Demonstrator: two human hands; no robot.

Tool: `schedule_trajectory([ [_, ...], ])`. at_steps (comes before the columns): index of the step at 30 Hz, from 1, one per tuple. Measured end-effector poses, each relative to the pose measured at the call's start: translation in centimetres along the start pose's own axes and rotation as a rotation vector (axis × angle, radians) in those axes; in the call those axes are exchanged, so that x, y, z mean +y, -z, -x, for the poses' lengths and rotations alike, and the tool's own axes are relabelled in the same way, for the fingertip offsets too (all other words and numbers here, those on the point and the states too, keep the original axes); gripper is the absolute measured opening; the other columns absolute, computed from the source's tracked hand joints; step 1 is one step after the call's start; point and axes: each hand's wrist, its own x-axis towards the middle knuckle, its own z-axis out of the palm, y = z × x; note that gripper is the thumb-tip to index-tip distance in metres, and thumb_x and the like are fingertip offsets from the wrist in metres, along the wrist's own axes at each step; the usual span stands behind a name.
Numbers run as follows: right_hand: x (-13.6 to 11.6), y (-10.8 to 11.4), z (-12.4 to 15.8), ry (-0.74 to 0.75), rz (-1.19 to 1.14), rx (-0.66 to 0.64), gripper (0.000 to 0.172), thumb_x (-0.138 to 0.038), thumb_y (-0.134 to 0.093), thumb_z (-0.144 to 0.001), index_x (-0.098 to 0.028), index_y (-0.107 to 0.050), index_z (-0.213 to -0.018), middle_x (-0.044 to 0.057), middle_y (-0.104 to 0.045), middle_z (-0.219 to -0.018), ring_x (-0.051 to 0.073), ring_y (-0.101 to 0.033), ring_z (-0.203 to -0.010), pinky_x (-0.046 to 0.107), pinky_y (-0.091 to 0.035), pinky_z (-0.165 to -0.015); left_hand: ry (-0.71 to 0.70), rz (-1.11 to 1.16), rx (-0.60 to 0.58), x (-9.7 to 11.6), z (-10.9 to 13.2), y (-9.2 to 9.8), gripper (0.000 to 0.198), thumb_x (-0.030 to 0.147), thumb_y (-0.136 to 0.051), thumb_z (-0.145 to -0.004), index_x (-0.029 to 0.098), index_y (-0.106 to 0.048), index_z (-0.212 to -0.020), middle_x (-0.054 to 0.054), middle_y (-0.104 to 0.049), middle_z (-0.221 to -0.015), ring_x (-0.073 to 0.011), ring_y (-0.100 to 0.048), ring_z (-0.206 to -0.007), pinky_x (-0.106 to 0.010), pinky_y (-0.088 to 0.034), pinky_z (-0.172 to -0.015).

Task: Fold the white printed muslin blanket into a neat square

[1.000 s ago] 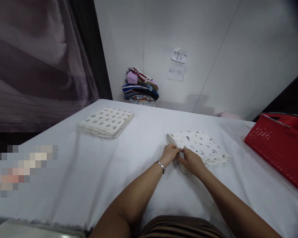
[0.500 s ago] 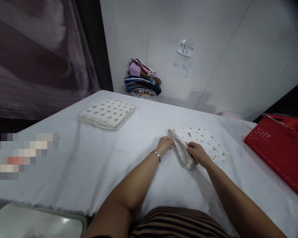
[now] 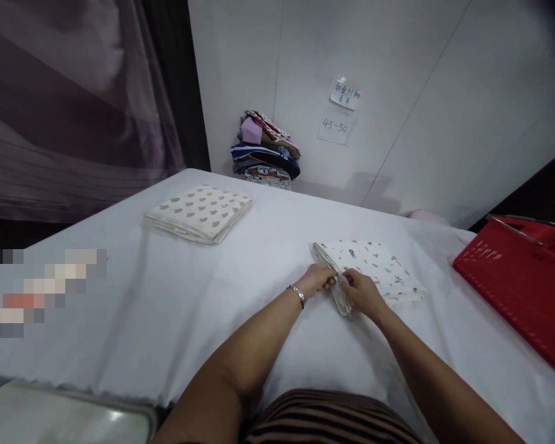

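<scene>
Folded patterned cloth [image 3: 374,262], left edge pinched in the grip of left hand [image 3: 317,281] and right hand [image 3: 364,295], remainder lying rightward

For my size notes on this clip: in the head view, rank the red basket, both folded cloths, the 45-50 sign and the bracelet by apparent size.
1. Red basket
2. Folded cloth at the hands and folded cloth on the left: too alike to rank
3. 45-50 sign
4. Bracelet
</scene>
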Motion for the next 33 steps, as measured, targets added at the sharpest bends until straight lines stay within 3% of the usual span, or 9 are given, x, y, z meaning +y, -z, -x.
schedule_trajectory([
  [4, -0.9, 0.1, 0.4, 0.034, 0.173, -0.033, 0.01, -0.022, -0.047, -0.076, -0.018, -0.055, -0.08, 0.002, -0.058, -0.072, 0.013, -0.049, -0.064, 0.023, -0.028, -0.057, 0.037, 0.06, -0.016, 0.3, 0.4, -0.1, 0.015, 0.019, -0.053, -0.074, 0.015, -0.048, -0.061, 0.004, -0.047, -0.05, -0.0046, -0.037, -0.037, -0.018, -0.018, -0.035],
  [8, -1.4, -0.2, 0.5, 0.0, 0.259, -0.036, 0.023, -0.035, -0.052, -0.078, -0.017, -0.055, -0.092, 0.007, -0.061, -0.087, 0.016, -0.052, -0.072, 0.023, -0.027, -0.058, 0.02, 0.056, -0.012, 0.5, 0.6, -0.1, 0.02, 0.021, -0.052, -0.073, 0.016, -0.044, -0.056, 0.005, -0.044, -0.048, -0.0047, -0.036, -0.037, -0.019, -0.018, -0.035],
  [14, -0.9, 0.8, -0.2, -0.039, 0.232, -0.056, 0.019, -0.022, -0.046, -0.078, -0.017, -0.058, -0.093, 0.004, -0.062, -0.077, 0.015, -0.052, -0.068, 0.023, -0.028, -0.058, -0.048, -0.097, 0.083, 0.3, 0.3, 0.8, 0.016, 0.02, -0.055, -0.069, 0.015, -0.05, -0.054, 0.004, -0.046, -0.046, -0.0074, -0.041, -0.041, -0.021, -0.029, -0.042],
  [19, -0.5, 2.1, -0.7, -0.071, 0.126, -0.02, 0.018, -0.023, -0.047, -0.076, -0.019, -0.06, -0.087, 0.001, -0.061, -0.074, 0.014, -0.051, -0.065, 0.023, -0.029, -0.057, -0.097, -0.26, 0.207, -0.2, 0.0, 1.7, 0.017, 0.026, -0.058, -0.07, 0.015, -0.058, -0.057, 0.002, -0.05, -0.044, -0.0114, -0.049, -0.049, -0.022, -0.036, -0.053],
  [24, -0.6, 1.8, -0.7, -0.034, 0.109, -0.016, 0.018, -0.023, -0.047, -0.075, -0.018, -0.061, -0.086, 0.001, -0.061, -0.072, 0.014, -0.051, -0.065, 0.023, -0.03, -0.058, -0.071, -0.276, 0.139, -0.1, 0.0, 0.9, 0.024, 0.031, -0.059, -0.072, 0.014, -0.058, -0.055, 0.0, -0.053, -0.046, -0.0106, -0.048, -0.044, -0.022, -0.036, -0.048],
  [33, -0.3, 1.3, -0.6, -0.03, 0.095, -0.022, 0.017, -0.023, -0.048, -0.074, -0.019, -0.061, -0.086, 0.001, -0.063, -0.075, 0.014, -0.053, -0.067, 0.022, -0.032, -0.058, -0.002, -0.14, 0.025, 0.2, 0.7, -1.4, 0.012, 0.021, -0.058, -0.071, 0.015, -0.056, -0.061, 0.005, -0.043, -0.042, -0.0082, -0.04, -0.041, -0.02, -0.031, -0.039],
])
